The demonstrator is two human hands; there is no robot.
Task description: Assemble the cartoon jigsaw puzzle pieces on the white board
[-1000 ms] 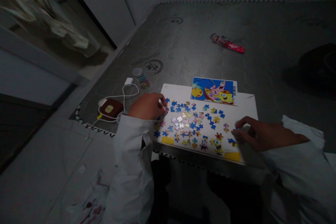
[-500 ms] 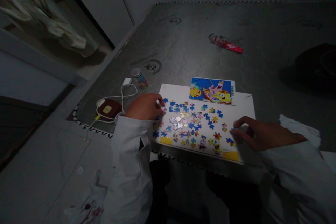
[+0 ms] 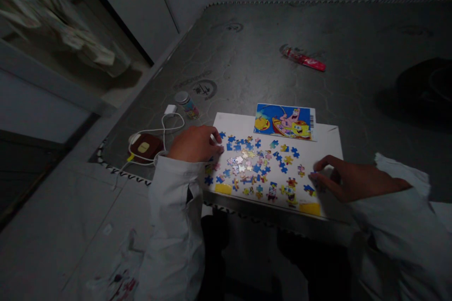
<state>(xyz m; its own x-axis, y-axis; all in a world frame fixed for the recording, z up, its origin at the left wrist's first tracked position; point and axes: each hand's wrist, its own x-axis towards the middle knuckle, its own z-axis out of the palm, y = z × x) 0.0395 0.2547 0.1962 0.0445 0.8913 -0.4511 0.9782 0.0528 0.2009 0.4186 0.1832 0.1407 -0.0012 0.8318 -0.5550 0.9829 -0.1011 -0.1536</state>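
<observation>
Several small puzzle pieces (image 3: 254, 165), blue, yellow and pink, lie scattered on a white board (image 3: 326, 141). A colourful cartoon picture card (image 3: 284, 121) lies at the board's far edge. My left hand (image 3: 195, 143) rests at the board's left side with its fingers curled, the fingertips among the leftmost pieces; what they hold is hidden. My right hand (image 3: 348, 179) lies on the board's right side, its thumb and forefinger pinched near a blue piece (image 3: 309, 189).
The board lies on a dark grey table (image 3: 268, 66). Left of it are a small brown box (image 3: 145, 146) with a white cable and plug (image 3: 169, 115), and a small jar (image 3: 186, 103). A red wrapper (image 3: 304, 59) lies farther back. A dark round thing (image 3: 427, 89) sits at the far right.
My left hand's fingers have curled in a little at the board's left edge. My right hand has stayed put. The view has shifted slightly.
</observation>
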